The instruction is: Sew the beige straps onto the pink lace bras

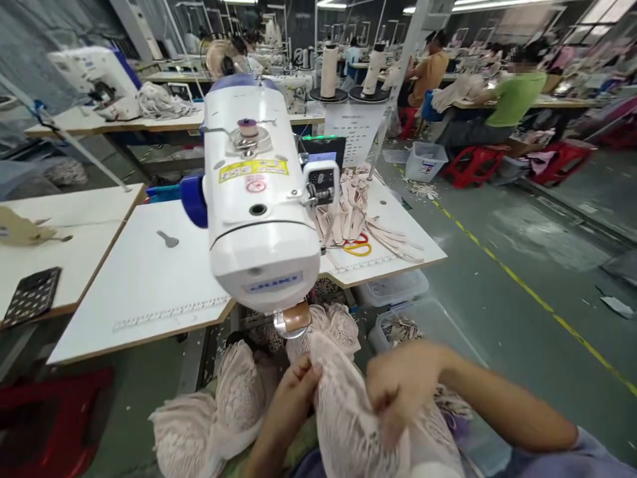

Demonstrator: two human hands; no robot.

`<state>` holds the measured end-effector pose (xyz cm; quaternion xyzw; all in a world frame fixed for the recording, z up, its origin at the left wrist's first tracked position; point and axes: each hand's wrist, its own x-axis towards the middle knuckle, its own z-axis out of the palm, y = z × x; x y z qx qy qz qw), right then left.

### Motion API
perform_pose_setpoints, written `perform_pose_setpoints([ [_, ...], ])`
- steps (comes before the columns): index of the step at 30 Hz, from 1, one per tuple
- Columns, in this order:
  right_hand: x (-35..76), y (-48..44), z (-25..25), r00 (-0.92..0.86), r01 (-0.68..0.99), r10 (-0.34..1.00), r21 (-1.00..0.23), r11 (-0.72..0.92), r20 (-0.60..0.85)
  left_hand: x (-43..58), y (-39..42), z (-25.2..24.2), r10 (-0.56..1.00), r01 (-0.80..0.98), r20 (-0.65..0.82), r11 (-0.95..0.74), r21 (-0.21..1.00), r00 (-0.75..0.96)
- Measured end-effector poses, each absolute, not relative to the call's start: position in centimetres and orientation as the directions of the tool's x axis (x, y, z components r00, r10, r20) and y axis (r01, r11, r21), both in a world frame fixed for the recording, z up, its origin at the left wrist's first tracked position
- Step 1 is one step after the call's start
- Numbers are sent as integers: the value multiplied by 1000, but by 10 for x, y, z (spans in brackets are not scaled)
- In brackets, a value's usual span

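Note:
A pale beige lace bra point(343, 405) hangs upright over my lap, below the sewing machine's head. My left hand point(293, 395) is closed, pinching the bra's edge near the top of a cup between thumb and fingers. Over the other side of the bra, my right hand point(408, 382) is curled with its fingers down against the fabric, a little smeared by motion. The white sewing machine point(263, 252) stands just ahead, its sewing arm end point(293, 320) above more lace cups point(338, 328). Further beige lace cups point(239, 392) lie left of my left hand.
Beige strips point(348, 206) and scissors with red and yellow handles point(359, 247) lie on the white table point(159, 279). Clear plastic bins point(432, 318) stand below at right. A red stool point(54, 418) is at lower left. Co-workers point(517, 99) sit farther back.

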<state>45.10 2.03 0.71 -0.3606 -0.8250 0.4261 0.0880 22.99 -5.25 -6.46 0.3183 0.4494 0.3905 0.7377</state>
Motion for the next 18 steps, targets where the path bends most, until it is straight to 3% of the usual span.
perform_pose_setpoints([
  [1,452,42,10,-634,575,762,-739,350,-132,234,-50,-65,889,-270,-394,449,852,234],
  [3,446,93,13,-222,732,975,-656,184,25,241,-48,-66,929,-171,-341,363,916,143],
  [6,428,169,12,10,750,989,-656,92,150,249,-50,-65,953,-25,-280,285,958,116],
  [11,409,233,3,171,660,957,-748,65,234,247,-59,-56,985,202,-164,151,968,51],
  [18,407,217,0,212,429,961,-901,70,175,237,-61,-47,994,237,-105,94,967,35],
])
